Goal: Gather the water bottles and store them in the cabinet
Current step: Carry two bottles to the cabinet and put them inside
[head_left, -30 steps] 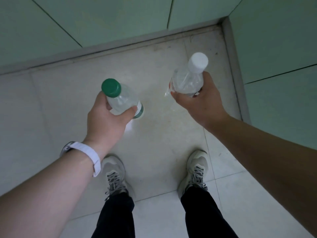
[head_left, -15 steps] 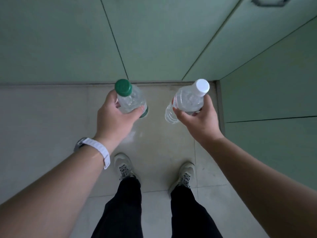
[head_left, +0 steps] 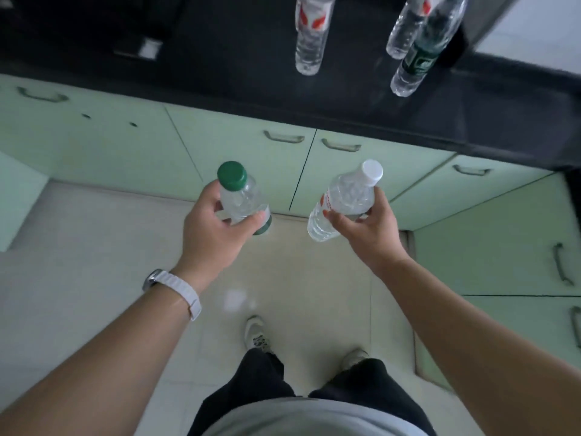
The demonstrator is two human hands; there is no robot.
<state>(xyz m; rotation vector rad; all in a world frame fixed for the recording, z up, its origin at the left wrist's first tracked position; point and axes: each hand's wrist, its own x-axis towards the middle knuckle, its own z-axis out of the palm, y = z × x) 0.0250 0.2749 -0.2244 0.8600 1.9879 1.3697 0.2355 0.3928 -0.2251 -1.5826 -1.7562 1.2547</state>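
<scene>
Nearest, black trousers and pale shoes on a light tiled floor. Both forearms reach forward, with a white watch on the left wrist.

Left hand: fingers and thumb wrapped round the body of the green-cap bottle, cap tilted toward the viewer.

Right hand: fingers curled round the white-cap bottle, held slanted, cap up and to the right. The two bottles are apart, in the air above the floor.

Beyond them: pale green cabinet, doors closed, handles visible.

Far: black counter bearing a red-label bottle at centre. At right are a clear bottle and, just beside it, a green-label bottle. Their tops are cut off by the frame edge.
</scene>
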